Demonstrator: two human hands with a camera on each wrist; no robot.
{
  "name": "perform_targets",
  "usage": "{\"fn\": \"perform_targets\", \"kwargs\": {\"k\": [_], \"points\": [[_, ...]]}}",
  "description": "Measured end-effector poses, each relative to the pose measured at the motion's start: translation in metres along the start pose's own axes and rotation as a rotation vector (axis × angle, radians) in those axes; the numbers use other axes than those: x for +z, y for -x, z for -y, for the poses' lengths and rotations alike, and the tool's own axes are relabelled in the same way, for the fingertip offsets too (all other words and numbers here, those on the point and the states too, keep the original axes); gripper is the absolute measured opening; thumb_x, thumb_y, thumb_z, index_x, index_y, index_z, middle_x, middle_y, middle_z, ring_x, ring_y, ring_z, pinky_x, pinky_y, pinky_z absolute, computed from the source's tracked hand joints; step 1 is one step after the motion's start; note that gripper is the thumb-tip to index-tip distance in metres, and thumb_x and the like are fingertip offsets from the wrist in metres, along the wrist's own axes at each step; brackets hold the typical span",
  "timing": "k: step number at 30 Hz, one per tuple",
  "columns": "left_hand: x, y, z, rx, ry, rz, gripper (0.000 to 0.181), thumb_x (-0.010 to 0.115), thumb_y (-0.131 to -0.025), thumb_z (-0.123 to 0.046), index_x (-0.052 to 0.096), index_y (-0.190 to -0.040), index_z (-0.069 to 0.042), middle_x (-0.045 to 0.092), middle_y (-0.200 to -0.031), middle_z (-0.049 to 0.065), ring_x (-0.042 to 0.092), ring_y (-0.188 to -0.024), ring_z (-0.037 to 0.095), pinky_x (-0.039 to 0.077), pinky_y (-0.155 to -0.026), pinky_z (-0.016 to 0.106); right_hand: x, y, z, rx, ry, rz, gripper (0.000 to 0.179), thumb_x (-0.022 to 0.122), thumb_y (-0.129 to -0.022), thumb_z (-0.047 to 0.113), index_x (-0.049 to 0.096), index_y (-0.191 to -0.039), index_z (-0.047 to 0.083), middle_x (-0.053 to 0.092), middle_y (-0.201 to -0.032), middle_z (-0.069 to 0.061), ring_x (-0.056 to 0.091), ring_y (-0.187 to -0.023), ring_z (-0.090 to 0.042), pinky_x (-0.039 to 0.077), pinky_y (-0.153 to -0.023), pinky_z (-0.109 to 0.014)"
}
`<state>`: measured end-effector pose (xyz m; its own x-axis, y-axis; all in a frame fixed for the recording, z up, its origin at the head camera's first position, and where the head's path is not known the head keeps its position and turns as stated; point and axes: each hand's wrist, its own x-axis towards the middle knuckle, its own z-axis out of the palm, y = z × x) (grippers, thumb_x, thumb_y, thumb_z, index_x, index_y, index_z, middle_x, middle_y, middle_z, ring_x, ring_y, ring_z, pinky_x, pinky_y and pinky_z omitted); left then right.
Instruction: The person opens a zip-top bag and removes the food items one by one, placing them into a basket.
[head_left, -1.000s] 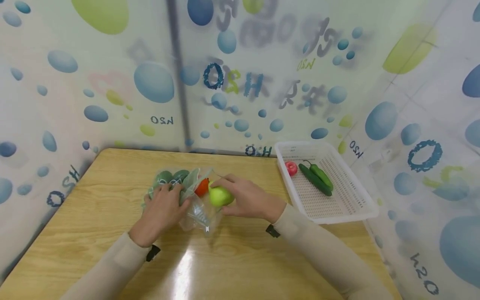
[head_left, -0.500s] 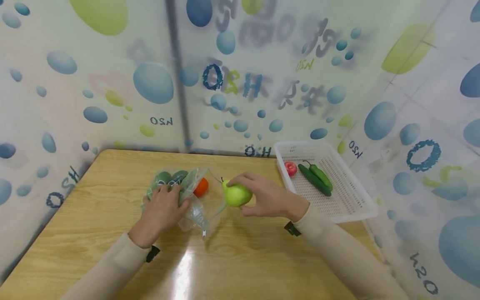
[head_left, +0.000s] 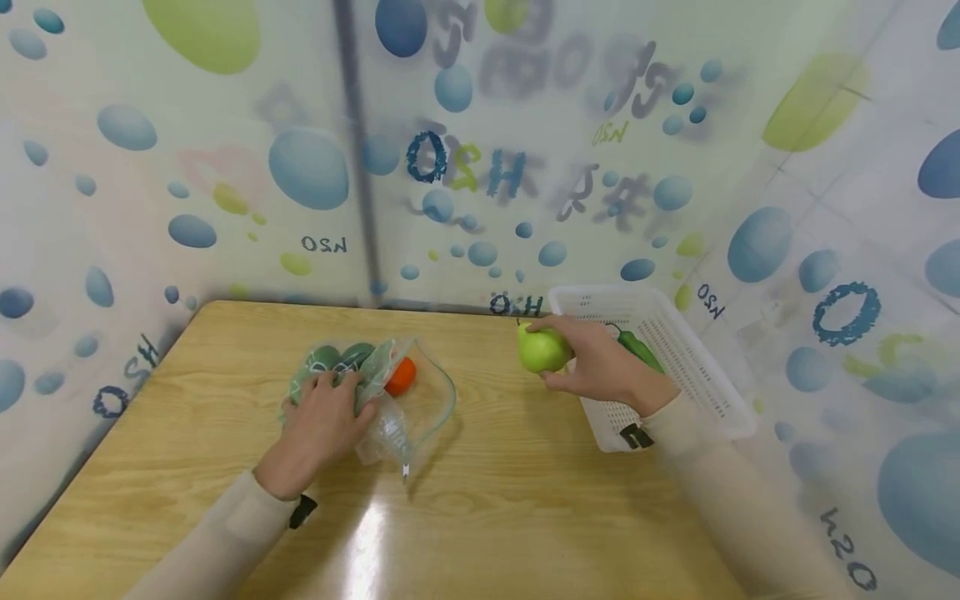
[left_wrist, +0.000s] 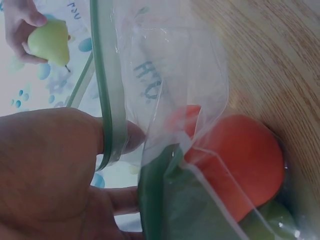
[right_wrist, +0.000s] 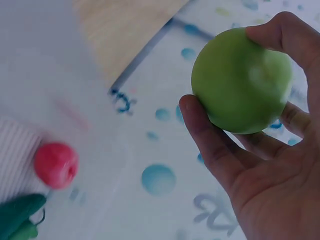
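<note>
My right hand (head_left: 603,358) holds a green pear (head_left: 542,350) between thumb and fingers, raised at the near-left side of the white basket. In the right wrist view the pear's rounded bottom faces the camera. My left hand (head_left: 318,425) grips the edge of a clear zip bag (head_left: 390,429) lying on the table; its thumb is hooked at the green zip strip (left_wrist: 103,75) in the left wrist view. Inside the bag are a red-orange tomato-like thing (head_left: 401,377) and dark green rounded things (head_left: 324,358), partly hidden by that hand. The bag's mouth gapes to the right.
The white perforated basket (head_left: 738,421) stands at the table's (head_left: 480,517) back right. It bears a green pepper (head_left: 637,348), a dark green cucumber (right_wrist: 20,212) and a red apple-like fruit (right_wrist: 56,165), partly behind my right hand in the head view. A patterned wall (head_left: 465,258) rises behind the table.
My right hand has carried the pear from the bag's mouth to the right and up to the basket's edge. The bag's open side has spread out; my left hand stays in place.
</note>
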<state>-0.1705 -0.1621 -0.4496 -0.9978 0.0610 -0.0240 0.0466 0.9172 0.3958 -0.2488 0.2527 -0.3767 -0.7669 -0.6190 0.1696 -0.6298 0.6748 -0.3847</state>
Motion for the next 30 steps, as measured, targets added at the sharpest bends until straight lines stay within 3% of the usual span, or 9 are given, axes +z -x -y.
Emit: {"fn": "perform_targets", "kwargs": {"k": [5,13,21,24,30], "points": [[0.001,0.000,0.002,-0.005,0.008,0.003,0.063,0.063,-0.116,-0.041,0.059,-0.164,0.000,0.043,-0.170,0.049,0.037,-0.157,0.075,0.033,-0.113,0.103,-0.016,0.008,-0.029,0.140,0.041,-0.019,0.070,0.091,-0.096,0.016,0.063,-0.160,0.010,0.075,-0.147,-0.015,0.072,-0.112,-0.030,0.062,-0.097,-0.051],[0.003,0.000,0.004,0.006,0.008,-0.009,0.061,0.064,-0.116,-0.041,0.060,-0.162,0.000,0.041,-0.170,0.051,0.032,-0.158,0.078,0.035,-0.110,0.103,-0.029,0.019,-0.073,0.290,0.112,0.001,0.067,0.091,-0.098,0.021,0.062,-0.158,0.009,0.076,-0.145,-0.020,0.073,-0.121,-0.037,0.062,-0.107,-0.061],[0.003,0.003,0.005,-0.003,0.006,-0.005,0.063,0.066,-0.115,-0.040,0.060,-0.163,0.001,0.042,-0.168,0.052,0.036,-0.155,0.077,0.038,-0.109,0.102,-0.027,0.019,-0.103,0.448,0.090,0.123,0.060,0.086,-0.100,0.025,0.062,-0.152,0.007,0.076,-0.129,-0.018,0.069,-0.108,-0.032,0.061,-0.098,-0.051],[0.003,0.003,0.005,-0.002,0.006,-0.007,0.063,0.066,-0.115,-0.040,0.060,-0.162,0.001,0.042,-0.168,0.052,0.037,-0.155,0.077,0.038,-0.109,0.102,-0.023,0.017,-0.111,0.477,0.085,0.176,0.059,0.087,-0.100,0.022,0.064,-0.151,0.007,0.076,-0.128,-0.017,0.069,-0.105,-0.031,0.061,-0.095,-0.047],[0.001,0.002,0.005,0.004,0.005,-0.006,0.063,0.066,-0.115,-0.040,0.059,-0.162,0.002,0.042,-0.167,0.052,0.036,-0.155,0.077,0.038,-0.109,0.102,-0.014,0.010,-0.122,0.453,0.124,0.250,0.060,0.090,-0.094,0.017,0.068,-0.148,0.003,0.076,-0.126,-0.017,0.068,-0.105,-0.030,0.060,-0.098,-0.050]]}}
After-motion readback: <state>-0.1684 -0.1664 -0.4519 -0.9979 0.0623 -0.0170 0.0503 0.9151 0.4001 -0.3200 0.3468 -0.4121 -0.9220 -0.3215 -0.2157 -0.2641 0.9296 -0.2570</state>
